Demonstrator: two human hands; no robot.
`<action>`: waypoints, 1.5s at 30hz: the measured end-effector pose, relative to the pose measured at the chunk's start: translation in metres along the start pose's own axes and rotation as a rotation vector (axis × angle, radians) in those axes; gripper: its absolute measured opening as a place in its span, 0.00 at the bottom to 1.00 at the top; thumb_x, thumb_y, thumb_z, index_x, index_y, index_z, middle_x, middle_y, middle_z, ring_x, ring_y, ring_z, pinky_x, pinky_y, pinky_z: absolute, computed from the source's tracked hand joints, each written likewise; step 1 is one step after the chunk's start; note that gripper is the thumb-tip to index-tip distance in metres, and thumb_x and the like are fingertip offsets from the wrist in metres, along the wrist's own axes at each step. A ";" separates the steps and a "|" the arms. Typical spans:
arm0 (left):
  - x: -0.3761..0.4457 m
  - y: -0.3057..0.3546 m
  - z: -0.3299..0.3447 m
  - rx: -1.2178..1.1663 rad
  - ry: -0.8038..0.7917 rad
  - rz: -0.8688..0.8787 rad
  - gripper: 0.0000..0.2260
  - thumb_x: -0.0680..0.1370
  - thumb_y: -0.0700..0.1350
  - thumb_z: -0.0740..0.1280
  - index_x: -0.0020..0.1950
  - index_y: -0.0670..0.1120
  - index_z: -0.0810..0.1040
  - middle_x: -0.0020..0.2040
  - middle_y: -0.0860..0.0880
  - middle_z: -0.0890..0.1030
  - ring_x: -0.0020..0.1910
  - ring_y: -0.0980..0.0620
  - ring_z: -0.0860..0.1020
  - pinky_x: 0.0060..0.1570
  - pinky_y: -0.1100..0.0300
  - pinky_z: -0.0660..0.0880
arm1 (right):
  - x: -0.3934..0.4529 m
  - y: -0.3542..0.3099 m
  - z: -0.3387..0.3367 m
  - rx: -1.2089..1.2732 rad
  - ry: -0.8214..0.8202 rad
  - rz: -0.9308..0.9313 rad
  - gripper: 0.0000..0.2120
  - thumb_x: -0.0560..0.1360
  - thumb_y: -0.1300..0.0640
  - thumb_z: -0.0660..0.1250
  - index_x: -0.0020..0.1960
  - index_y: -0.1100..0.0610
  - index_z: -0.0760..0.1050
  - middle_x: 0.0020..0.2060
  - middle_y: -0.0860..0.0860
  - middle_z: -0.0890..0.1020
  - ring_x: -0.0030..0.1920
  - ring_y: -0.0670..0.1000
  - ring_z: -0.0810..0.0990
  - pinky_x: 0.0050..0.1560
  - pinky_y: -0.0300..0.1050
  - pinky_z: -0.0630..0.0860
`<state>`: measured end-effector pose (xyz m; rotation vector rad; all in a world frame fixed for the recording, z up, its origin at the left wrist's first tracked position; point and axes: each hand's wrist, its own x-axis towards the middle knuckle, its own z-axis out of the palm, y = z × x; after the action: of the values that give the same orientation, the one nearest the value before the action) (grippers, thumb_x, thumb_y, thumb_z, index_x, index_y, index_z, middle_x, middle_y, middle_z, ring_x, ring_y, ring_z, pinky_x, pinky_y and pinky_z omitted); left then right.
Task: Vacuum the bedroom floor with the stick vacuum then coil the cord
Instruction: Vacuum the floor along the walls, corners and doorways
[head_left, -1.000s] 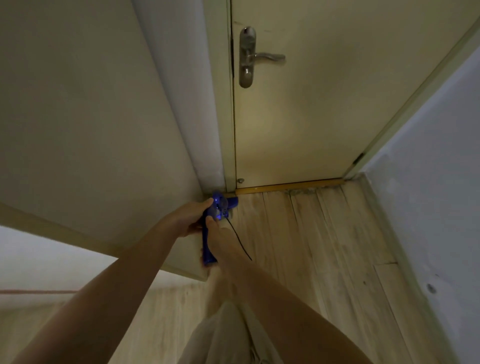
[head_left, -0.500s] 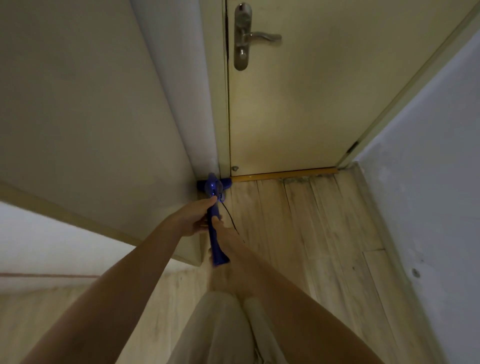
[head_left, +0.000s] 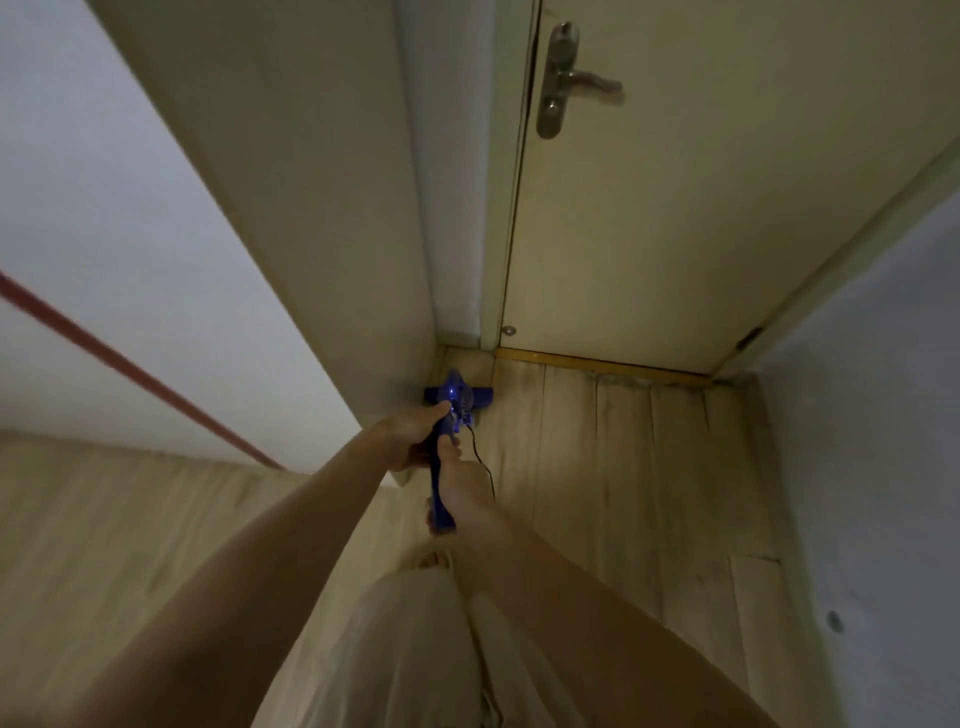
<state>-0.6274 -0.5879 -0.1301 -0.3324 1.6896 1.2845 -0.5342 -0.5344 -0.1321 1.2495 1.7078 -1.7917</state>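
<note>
Both hands are gripping the blue plastic stick vacuum (head_left: 441, 467): left hand (head_left: 410, 436) ahead, right hand (head_left: 467, 480) behind, its long axis pointing forward toward the closed cream door (head_left: 701, 208).

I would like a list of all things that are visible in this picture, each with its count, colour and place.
stick vacuum: one, blue, small light on, head on the floor in the corner by the door
cord: one, black, hanging from the vacuum body
door: one, cream, closed, ahead
door handle: one, silver, upper part of the door
threshold strip: one, yellowish, under the door
floor: light wood planks
cabinet panel: one, beige, on the left
wall: grey-white, on the right
left hand: grips the vacuum
right hand: grips the vacuum handle
</note>
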 end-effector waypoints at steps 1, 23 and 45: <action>-0.010 -0.013 0.007 -0.019 0.010 0.001 0.15 0.83 0.52 0.59 0.51 0.40 0.74 0.38 0.43 0.79 0.34 0.48 0.79 0.34 0.57 0.76 | -0.011 0.011 -0.007 -0.012 -0.009 0.004 0.26 0.81 0.39 0.53 0.56 0.61 0.74 0.42 0.57 0.79 0.34 0.51 0.76 0.41 0.46 0.76; -0.194 -0.191 0.012 -0.526 0.363 0.011 0.10 0.82 0.46 0.61 0.47 0.40 0.73 0.42 0.42 0.76 0.39 0.48 0.76 0.48 0.53 0.75 | -0.163 0.121 0.006 -0.303 -0.389 0.081 0.25 0.77 0.40 0.63 0.63 0.58 0.71 0.48 0.58 0.80 0.35 0.51 0.77 0.25 0.40 0.71; -0.200 -0.254 -0.177 -0.839 0.594 0.050 0.14 0.80 0.48 0.64 0.60 0.40 0.72 0.44 0.42 0.79 0.37 0.48 0.79 0.23 0.59 0.73 | -0.197 0.091 0.187 -0.614 -0.619 -0.046 0.21 0.81 0.44 0.58 0.53 0.63 0.71 0.28 0.54 0.73 0.25 0.49 0.71 0.25 0.40 0.67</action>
<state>-0.4420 -0.9062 -0.1226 -1.2698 1.5210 2.0321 -0.4213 -0.7863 -0.0556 0.3506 1.7009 -1.3075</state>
